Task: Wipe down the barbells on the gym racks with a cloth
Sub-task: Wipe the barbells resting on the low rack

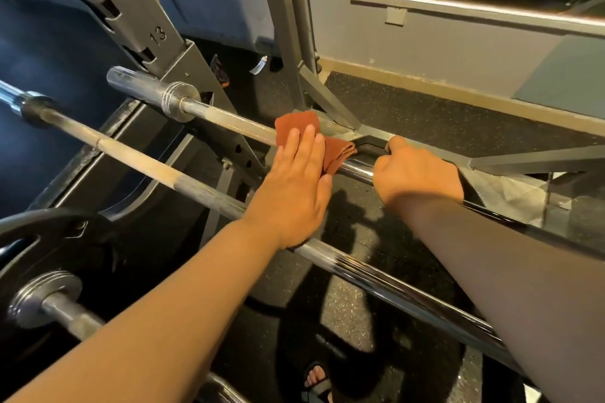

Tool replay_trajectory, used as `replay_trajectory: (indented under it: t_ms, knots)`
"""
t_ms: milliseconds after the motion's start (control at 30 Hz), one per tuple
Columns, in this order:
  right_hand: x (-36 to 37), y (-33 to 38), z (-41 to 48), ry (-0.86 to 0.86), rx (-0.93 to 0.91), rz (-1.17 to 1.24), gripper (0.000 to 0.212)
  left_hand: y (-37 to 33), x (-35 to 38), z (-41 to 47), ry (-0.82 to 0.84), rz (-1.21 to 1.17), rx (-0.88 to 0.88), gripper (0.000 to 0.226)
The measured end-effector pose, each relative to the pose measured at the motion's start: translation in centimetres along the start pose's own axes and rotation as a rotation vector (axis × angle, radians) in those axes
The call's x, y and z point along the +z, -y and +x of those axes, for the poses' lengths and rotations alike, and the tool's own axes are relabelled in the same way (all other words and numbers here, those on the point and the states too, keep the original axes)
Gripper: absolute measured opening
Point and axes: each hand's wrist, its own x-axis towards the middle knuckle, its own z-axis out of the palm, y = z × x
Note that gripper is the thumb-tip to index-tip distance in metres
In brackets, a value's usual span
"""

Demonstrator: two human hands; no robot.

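Rust-orange cloth [296,129], silver barbell [226,118]

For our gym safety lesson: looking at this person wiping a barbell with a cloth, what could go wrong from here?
1. The left hand presses the cloth flat, not gripped; it might slip off the barbell.
2. The right hand grips near the rack frame; fingers could get pinched if the bar rolls.
3. A sandalled foot sits below the bars, exposed.
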Motion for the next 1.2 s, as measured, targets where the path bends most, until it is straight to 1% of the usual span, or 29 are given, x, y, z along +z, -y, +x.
replay_trajectory:
  t_ms: [33, 67, 133, 167, 200, 233, 333, 367, 433, 500, 600, 633, 700, 800, 867, 900, 967, 1033, 1100, 1133, 1200]
  knots:
    - [0.0, 0.0, 0.1, 0.004, 0.003, -0.006, 0.025, 0.3, -0.1, -0.4, -0.028, 0.037, 0.014, 0.063]
    - [0.0, 0.0, 0.1, 0.008, 0.004, -0.01, 0.024, 0.5, -0.3, -0.5, -0.093, 0.069, 0.025, 0.061]
    - [-0.1, 0.0, 0.1, 0.014, 0.008, -0.007, 0.021, 0.9, -0.9, 0.4, -0.259, 0.103, 0.047, 0.047]
    - [-0.1, -0.1, 0.1, 0.012, 0.009, -0.005, 0.021, 1.1, -1.1, 1.3, -0.31, 0.122, 0.052, 0.04]
    - [-0.1, -0.1, 0.1, 0.007, 0.004, -0.008, 0.021, 1.2, -1.2, 2.3, -0.329, 0.14, 0.05, 0.037]
    - [0.0, -0.1, 0.1, 0.001, -0.004, -0.013, 0.021, 1.2, -1.1, 3.4, -0.314, 0.165, 0.036, 0.04]
    - [0.2, -0.2, 0.2, -0.009, -0.02, -0.013, 0.021, -0.8, -0.4, 5.8, -0.199, 0.24, -0.092, 0.051]
    - [0.3, -0.3, 0.2, -0.01, -0.022, -0.01, 0.021, -1.8, -0.5, 6.3, -0.151, 0.313, -0.103, 0.05]
    - [0.3, -0.3, 0.2, -0.009, -0.023, 0.003, 0.02, -3.1, -1.2, 7.0, -0.031, 0.419, -0.057, 0.044]
    - [0.4, -0.4, 0.3, -0.02, -0.029, 0.012, 0.02, -3.3, -2.1, 8.1, 0.077, 0.432, -0.028, 0.043]
    - [0.5, -0.5, 0.3, -0.047, -0.055, 0.01, 0.021, -3.3, -3.1, 10.1, 0.276, 0.296, -0.096, 0.045]
    - [0.6, -0.5, 0.3, -0.054, -0.059, 0.003, 0.02, -3.5, -3.1, 10.5, 0.306, 0.27, -0.122, 0.045]
    - [0.8, -0.6, 0.5, -0.07, -0.069, -0.012, 0.02, -3.7, -2.8, 11.0, 0.315, 0.274, -0.118, 0.044]
    - [1.2, -0.8, 0.8, -0.073, -0.079, 0.008, 0.025, -3.8, -2.5, 10.2, 0.209, 0.322, -0.114, 0.044]
    - [1.3, -0.9, 1.1, -0.065, -0.073, 0.01, 0.028, -3.9, -2.1, 9.3, 0.112, 0.393, -0.042, 0.039]
    - [1.3, -0.9, 1.1, -0.062, -0.066, 0.01, 0.029, -4.1, -1.7, 8.7, 0.056, 0.38, -0.001, 0.036]
    - [1.3, -0.8, 1.1, -0.058, -0.058, 0.019, 0.029, -3.9, -0.8, 7.5, -0.046, 0.273, 0.046, 0.038]
    - [1.3, -0.8, 1.0, -0.066, -0.063, 0.017, 0.029, -2.5, -0.7, 6.4, -0.079, 0.184, 0.087, 0.046]
    - [1.0, -0.8, 0.9, -0.068, -0.071, 0.012, 0.028, -0.1, -1.4, 5.8, -0.058, 0.152, 0.097, 0.049]
    - [0.9, -0.9, 0.8, -0.061, -0.073, 0.012, 0.03, 0.9, -1.7, 5.9, -0.046, 0.168, 0.059, 0.047]
    - [0.7, -1.0, 0.7, -0.045, -0.082, 0.015, 0.032, 1.9, -1.8, 6.5, -0.076, 0.23, -0.07, 0.033]
